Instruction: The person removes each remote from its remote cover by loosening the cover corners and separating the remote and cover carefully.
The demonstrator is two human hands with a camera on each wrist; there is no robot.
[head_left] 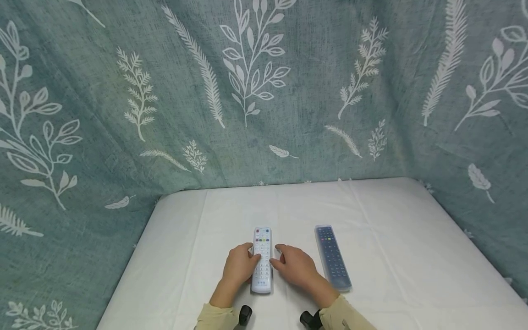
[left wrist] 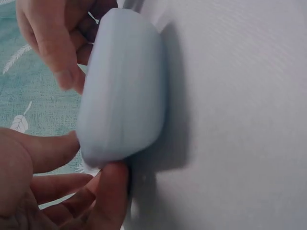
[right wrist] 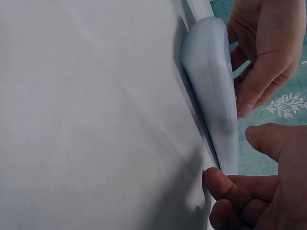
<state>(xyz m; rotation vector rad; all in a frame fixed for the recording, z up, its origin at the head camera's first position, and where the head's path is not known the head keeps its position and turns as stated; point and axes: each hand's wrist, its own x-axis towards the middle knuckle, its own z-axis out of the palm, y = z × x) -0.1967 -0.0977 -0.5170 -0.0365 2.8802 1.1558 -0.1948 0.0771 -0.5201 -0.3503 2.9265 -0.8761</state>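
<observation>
Remote (head_left: 262, 275), white, sits between my left hand (head_left: 240, 262), pinching its side, and my loose right hand (head_left: 298, 266). It looks light, hard and slick, so I'd grip its long sides.

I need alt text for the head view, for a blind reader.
A left hand holds a white remote control at a white table, with the right hand close beside it. A dark remote lies to the right; leaf-patterned green cloth hangs behind.

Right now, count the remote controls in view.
2: the white remote, held by the left hand, and the dark remote, lying on the white cloth to the right of the right hand.
</observation>
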